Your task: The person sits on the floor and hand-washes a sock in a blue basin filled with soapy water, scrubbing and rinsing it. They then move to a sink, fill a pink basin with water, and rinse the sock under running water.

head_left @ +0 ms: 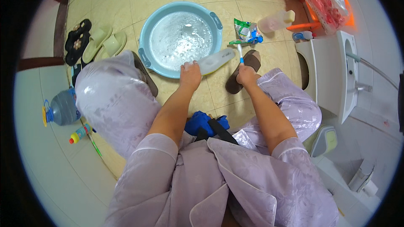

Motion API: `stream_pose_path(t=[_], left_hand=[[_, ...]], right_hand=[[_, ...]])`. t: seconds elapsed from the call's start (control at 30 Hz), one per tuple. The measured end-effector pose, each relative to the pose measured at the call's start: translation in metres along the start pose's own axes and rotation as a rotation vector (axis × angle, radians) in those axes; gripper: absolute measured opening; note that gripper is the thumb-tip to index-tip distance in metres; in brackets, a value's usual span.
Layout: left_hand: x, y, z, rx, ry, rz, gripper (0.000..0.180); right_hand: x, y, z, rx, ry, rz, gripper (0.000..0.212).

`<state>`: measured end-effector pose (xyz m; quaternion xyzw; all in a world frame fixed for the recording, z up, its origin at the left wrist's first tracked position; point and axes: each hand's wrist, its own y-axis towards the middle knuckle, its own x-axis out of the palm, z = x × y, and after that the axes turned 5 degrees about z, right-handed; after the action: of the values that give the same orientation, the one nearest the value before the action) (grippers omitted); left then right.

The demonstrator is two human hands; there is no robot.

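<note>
My left hand [190, 75] grips a white shoe [216, 60] by its heel, holding it over the near rim of a light blue basin [145, 54] filled with soapy water. My right hand [246, 75] is closed around a blue and white toothbrush [240, 54], whose bristled head touches the toe end of the shoe. I am seated low, with knees in pale lilac trousers on either side. A brown slipper [242, 73] on my right foot lies under the right hand.
A green and blue packet [245, 31] and a pinkish bottle [275, 21] lie beyond the basin. Slippers [103, 42] sit at the left, with a large water jug [63, 108] and a small bottle [81, 133]. A white washbasin [332, 71] stands at the right. An orange stool [324, 4] holds a bag.
</note>
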<state>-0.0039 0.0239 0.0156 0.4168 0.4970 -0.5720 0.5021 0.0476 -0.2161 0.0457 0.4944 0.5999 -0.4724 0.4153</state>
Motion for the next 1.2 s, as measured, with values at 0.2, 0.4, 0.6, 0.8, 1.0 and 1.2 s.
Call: stream_pose_path(t=[0.2, 0.4, 0.6, 0.8, 1.0, 1.2], left_hand=[[-0.033, 0.006, -0.023, 0.016, -0.099, 0.259, 0.056], [-0.054, 0.017, -0.034, -0.053, -0.242, 0.299, 0.073], [-0.043, 0.046, -0.067, -0.177, -0.200, 0.270, 0.073], [-0.015, 0.063, -0.099, -0.286, -0.122, 0.298, 0.071], [0.017, 0.074, -0.104, -0.288, -0.024, 0.108, 0.067], [0.062, 0.083, -0.094, -0.465, -0.439, 0.028, 0.080]], right_hand=[[0.097, -0.016, -0.009, 0.616, 0.570, -0.398, 0.028], [0.116, -0.021, -0.030, 0.726, 0.436, -0.271, 0.030], [0.111, -0.014, -0.040, 0.540, 0.347, -0.506, 0.031], [0.049, 0.004, -0.085, -0.096, -0.232, -0.788, 0.029], [0.001, 0.090, -0.134, -0.627, -0.083, -1.005, 0.033], [-0.059, 0.185, -0.169, -0.743, -0.459, -0.830, 0.038]])
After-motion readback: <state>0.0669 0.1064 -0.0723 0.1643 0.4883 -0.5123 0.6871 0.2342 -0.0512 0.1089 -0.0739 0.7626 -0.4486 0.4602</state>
